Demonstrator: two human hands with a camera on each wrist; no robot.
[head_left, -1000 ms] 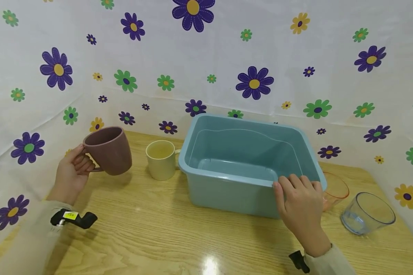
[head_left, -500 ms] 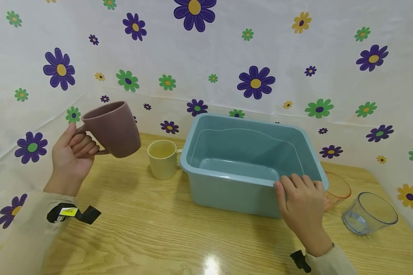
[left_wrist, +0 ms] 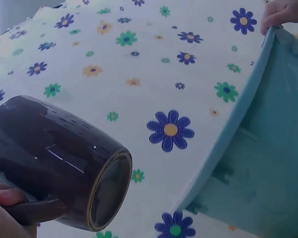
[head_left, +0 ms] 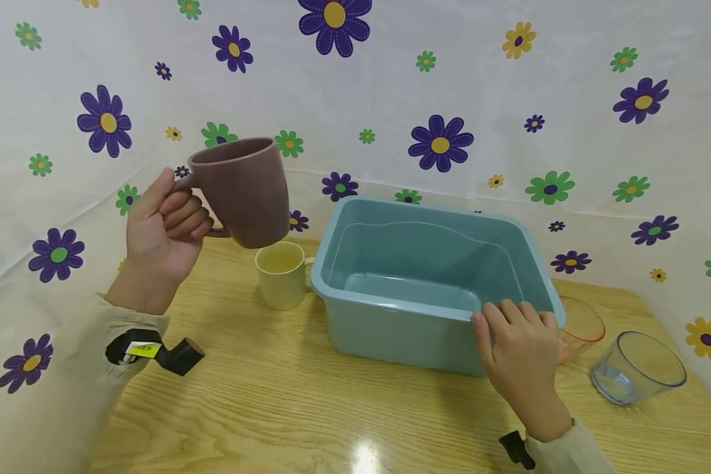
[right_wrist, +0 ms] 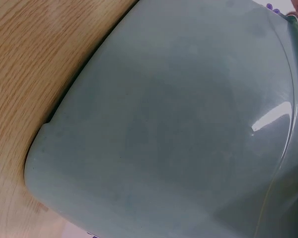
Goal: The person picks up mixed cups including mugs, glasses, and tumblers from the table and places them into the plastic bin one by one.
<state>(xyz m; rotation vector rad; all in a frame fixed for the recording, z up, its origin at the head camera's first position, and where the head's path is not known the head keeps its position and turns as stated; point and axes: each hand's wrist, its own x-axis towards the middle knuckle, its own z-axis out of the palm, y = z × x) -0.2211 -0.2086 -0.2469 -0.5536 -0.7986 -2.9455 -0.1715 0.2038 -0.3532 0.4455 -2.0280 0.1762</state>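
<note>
My left hand (head_left: 168, 237) grips the handle of a dull purple mug (head_left: 245, 194), held in the air above and left of the tub. The mug tilts a little; its ringed base shows in the left wrist view, where the mug (left_wrist: 54, 153) fills the lower left. A blue plastic tub (head_left: 397, 336) stands on the table with nothing visible inside. Over its front rim, near the right corner, curl the fingers of my right hand (head_left: 524, 362). The tub's outer wall (right_wrist: 154, 129) fills most of the right wrist view.
A pale yellow mug (head_left: 281, 283) stands just left of the tub, below the raised mug. To the right are an orange-rimmed clear glass (head_left: 580, 329), partly behind the tub, and a bluish clear glass (head_left: 634, 375). A flowered cloth (head_left: 379, 85) hangs behind the wooden table (head_left: 296, 408).
My left hand has lifted the purple mug off to the upper right, from low over the table's left side to above the yellow mug. The right hand stays on the tub's rim.
</note>
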